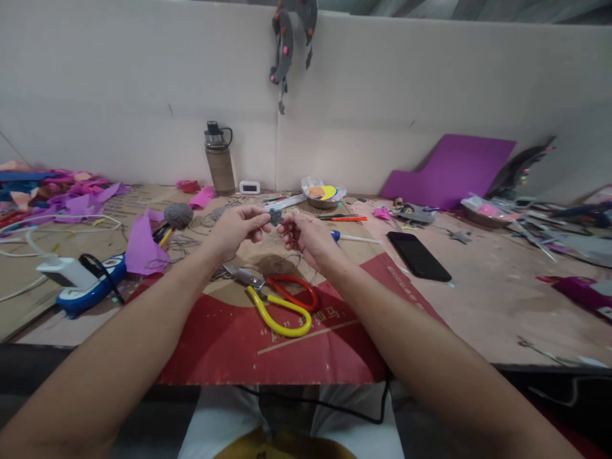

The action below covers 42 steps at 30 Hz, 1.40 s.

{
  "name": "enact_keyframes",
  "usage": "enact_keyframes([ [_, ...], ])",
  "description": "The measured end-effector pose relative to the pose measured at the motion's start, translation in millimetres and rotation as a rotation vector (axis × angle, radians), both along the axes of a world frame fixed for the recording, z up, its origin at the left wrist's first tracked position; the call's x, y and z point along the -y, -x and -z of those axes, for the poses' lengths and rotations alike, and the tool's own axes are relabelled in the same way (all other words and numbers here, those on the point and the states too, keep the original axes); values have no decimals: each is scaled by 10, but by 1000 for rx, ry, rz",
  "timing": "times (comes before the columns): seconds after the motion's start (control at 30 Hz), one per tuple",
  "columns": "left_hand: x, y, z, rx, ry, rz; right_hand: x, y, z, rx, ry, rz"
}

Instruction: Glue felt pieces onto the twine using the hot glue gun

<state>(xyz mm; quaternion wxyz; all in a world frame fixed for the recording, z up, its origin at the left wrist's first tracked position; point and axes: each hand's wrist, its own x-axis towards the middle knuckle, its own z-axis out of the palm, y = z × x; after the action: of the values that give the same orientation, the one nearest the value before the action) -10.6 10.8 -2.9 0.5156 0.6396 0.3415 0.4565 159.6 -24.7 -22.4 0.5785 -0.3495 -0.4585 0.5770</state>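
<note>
So you've got the red cardboard (335, 357) right in front of you, scissors (282, 303) lying on it, phone (419, 256) over to the right. The small grey piece (276, 217) is up above the scissors, pinched between your left fingertips (262, 220), and your right hand (303, 234) has its fingers curled at its other edge.

One head-worn view, looking forward and down across the worktable (488, 299).
The camera sits above and behind the near edge, close enough that the left forearm (143, 325) and right forearm (411, 331) run in large from the lower corners; the left hand (239, 233) and right hand (308, 237) fall near mid-frame, the wearer's lap (356, 414) at the bottom, the pale partition (143, 83) beyond.
</note>
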Motion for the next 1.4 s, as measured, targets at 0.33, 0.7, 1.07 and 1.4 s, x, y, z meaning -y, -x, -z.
enact_keyframes([
  [0.33,25,-13,1,-52,-257,15,46,11,-56,-70,-55,14],
  [0.7,7,-1,30,8,-249,70,8,20,-43,71,-256,142],
  [1.07,29,17,-1,88,-234,83,-26,7,4,281,-403,234],
  [1.4,6,-7,3,-1,-211,-55,-20,7,-8,88,-227,176],
])
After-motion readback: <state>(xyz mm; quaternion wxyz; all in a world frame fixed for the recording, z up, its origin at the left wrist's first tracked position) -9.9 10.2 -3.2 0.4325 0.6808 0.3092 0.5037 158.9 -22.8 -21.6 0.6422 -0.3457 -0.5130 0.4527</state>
